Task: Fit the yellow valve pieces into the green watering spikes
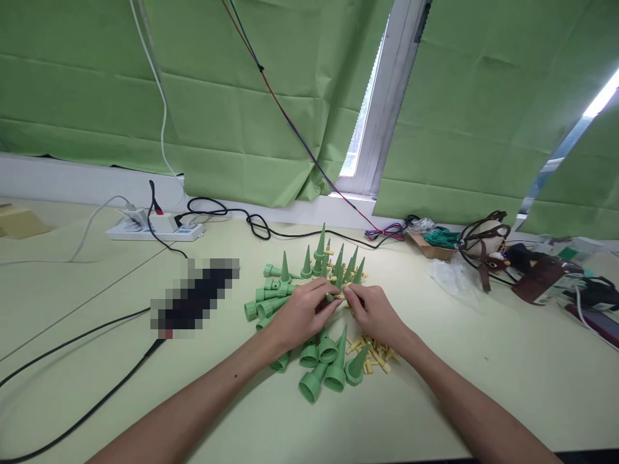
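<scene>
Left hand pinches a green cone, mostly hidden by the fingers. Right hand, just beside it, has thumb and forefinger closed on a small yellow peg at the cone; whether the peg is seated cannot be told. Both pieces are above the middle of the table, among loose cones, some upright, some lying, with a heap of pegs near the right wrist.

Handling (judged): cone looks like thin moulded plastic, light and stiff, unlikely to break. Smooth taper may slip toward its point; the wide ribbed collar should give a surer hold. Peg appears light, rigid, easily dropped; best taken by its outer end, between fingertips.
</scene>
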The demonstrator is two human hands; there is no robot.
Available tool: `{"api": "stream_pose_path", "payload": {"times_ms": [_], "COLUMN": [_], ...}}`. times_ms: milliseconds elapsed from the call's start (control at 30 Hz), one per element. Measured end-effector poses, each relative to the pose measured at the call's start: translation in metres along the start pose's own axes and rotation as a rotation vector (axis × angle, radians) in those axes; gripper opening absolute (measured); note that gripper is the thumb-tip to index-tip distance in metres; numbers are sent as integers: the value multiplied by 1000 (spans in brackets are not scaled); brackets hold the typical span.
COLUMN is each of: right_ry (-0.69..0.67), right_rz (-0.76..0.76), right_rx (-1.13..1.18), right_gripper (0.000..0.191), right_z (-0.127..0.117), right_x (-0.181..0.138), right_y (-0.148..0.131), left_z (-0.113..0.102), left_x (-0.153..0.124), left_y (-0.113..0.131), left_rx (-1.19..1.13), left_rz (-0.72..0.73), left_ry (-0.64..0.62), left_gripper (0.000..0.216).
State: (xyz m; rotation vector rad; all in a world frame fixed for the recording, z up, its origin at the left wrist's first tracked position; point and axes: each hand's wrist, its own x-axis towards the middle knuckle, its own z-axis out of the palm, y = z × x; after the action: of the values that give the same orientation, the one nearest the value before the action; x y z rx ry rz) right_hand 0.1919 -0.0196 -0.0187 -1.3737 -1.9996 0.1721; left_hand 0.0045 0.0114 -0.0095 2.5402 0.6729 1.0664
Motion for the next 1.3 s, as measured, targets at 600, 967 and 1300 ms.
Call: {"api": "stream_pose_path", "payload": {"times_ms": [600, 967, 1300], "right_ry": [25, 91, 139], "right_rz": [-67, -99, -73], "right_rx": [196, 120, 90], "right_gripper": [17, 26, 28], "right_z": [-7, -3, -3], "right_x": [-2, 0, 5], "right_y": [-12, -3, 8], "left_z": [0, 4, 1], "left_x": [-1, -1, 2], "left_y": [-7, -9, -3], "left_rx": [-60, 10, 102], "left_rz": [-168, -129, -105], "left_ry": [-120, -40, 92], "left_gripper": [34, 31, 18]}}
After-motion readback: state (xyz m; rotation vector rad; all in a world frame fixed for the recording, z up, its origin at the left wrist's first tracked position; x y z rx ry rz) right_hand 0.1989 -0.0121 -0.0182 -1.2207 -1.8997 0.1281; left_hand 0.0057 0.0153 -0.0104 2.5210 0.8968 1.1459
